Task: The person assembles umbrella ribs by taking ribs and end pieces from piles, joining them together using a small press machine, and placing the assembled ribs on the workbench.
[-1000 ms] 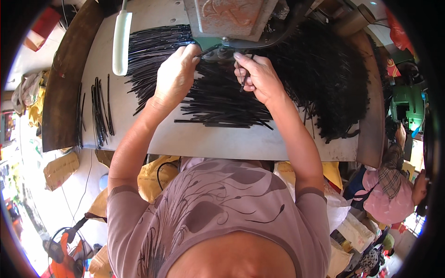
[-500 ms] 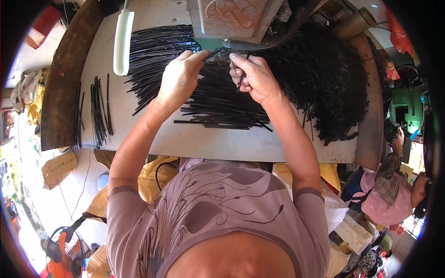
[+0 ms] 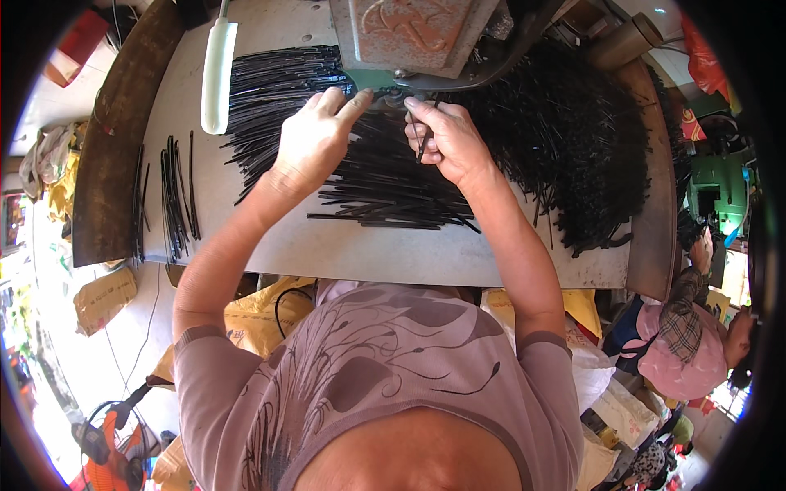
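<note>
My left hand (image 3: 315,141) is at the base of a metal machine (image 3: 413,33), thumb and forefinger close together at the near end of a small dark part. Whatever lies between these fingertips is too small to make out. Closed round a thin black strip (image 3: 423,147), my right hand (image 3: 449,141) is just right of that spot, its fingertips near the machine's base. Beneath and between both hands spreads a layer of loose black strips (image 3: 393,188). A denser heap of black pieces (image 3: 565,147) lies to the right, and a neat row of strips (image 3: 278,90) to the left.
A pale-handled lever (image 3: 218,78) hangs left of the machine, and a dark curved arm (image 3: 491,74) reaches across its right side. Several strips (image 3: 172,188) lie apart at the table's left. Wooden boards (image 3: 123,123) edge the table (image 3: 368,254). Another person (image 3: 684,344) sits at far right.
My left hand has shifted slightly left, and its forearm and elbow have swung outward. The right hand has stayed nearly in place, with the strip still in its fingers.
</note>
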### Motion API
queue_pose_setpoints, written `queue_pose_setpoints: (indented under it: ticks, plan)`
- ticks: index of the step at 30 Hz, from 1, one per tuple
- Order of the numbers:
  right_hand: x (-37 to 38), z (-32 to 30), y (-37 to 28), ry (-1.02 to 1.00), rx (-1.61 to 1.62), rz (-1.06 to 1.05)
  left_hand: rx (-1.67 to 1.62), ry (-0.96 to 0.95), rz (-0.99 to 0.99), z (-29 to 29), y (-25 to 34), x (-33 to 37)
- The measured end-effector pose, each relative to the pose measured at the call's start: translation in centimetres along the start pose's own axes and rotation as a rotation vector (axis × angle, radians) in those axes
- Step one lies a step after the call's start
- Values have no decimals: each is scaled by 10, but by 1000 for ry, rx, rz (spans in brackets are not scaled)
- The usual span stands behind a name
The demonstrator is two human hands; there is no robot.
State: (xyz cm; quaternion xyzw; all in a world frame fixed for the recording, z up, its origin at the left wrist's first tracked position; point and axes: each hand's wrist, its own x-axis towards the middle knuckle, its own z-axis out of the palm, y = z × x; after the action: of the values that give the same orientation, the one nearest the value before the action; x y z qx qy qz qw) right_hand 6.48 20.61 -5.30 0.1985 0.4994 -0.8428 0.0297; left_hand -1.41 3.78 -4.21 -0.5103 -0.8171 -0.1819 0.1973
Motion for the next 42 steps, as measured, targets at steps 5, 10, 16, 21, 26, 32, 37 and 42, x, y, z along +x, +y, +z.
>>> queue_pose_setpoints:
  ticks: [5,10,16,21,26,32,37,42]
  plan:
    - [-5,3,-3,20,-68,-25,-695,-428,-552,-27,-16,0]
    - [-9,20,-1,10,-144,-54,-1396,-671,-959,-34,8,-9]
    - [-10,4,-3,-207,73,-39,-1071,-624,-721,-28,16,-9]
    - [-1,-17,-7,17,276,-214,-429,154,-239,-15,38,-9]
    - [6,-24,-5,130,373,-281,-1750,-269,-1112,5,25,3]
    - [9,-16,-5,124,384,-295,-1887,23,-1168,25,3,20]
    - [9,-14,-5,137,394,-311,-1838,59,-1148,26,3,23]
    - [10,-11,-2,152,414,-339,-1828,87,-1140,28,3,24]
